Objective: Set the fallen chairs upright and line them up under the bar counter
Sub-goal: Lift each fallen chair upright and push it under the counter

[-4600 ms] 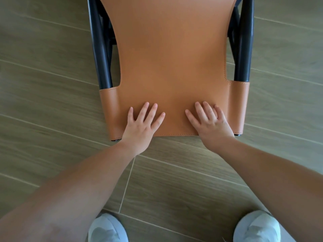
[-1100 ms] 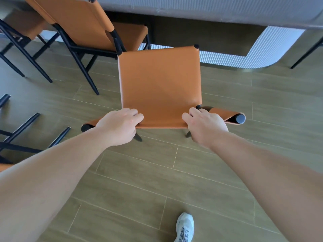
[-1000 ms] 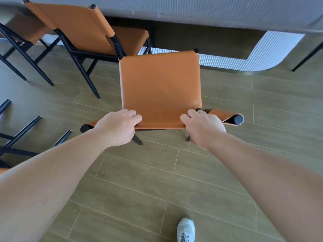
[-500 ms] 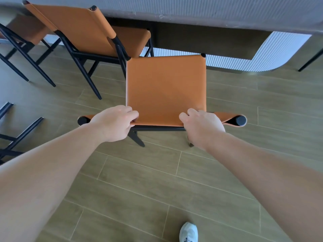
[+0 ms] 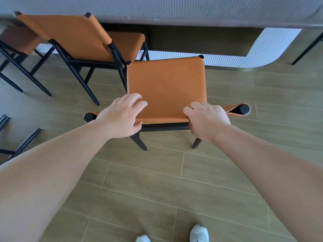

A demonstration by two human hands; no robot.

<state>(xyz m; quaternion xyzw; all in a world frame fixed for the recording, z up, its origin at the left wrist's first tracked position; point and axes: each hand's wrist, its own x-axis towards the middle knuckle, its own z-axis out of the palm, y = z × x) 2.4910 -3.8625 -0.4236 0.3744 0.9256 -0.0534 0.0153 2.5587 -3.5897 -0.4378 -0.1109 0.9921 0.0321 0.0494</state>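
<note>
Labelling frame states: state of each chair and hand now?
Near chair: upright, seat facing bar counter.
Neighbour chair: upright, seat partly under counter.
Far-left chair: upright, cropped.
Left-edge chair: only legs show, likely fallen.
Left hand: grips near chair's backrest.
Right hand: grips same backrest.

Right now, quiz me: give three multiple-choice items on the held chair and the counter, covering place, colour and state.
1. Which part of the orange leather chair with black metal frame is gripped? A. seat B. backrest top C. legs
2. The ribbed bar counter has an upper face that is: A. grey B. red C. green
3. That chair is: A. upright B. on its side C. upside down

B: left hand and right hand clasp the backrest's top edge.
A: the ribbing is grey.
A: its legs stand on the floor.
</note>
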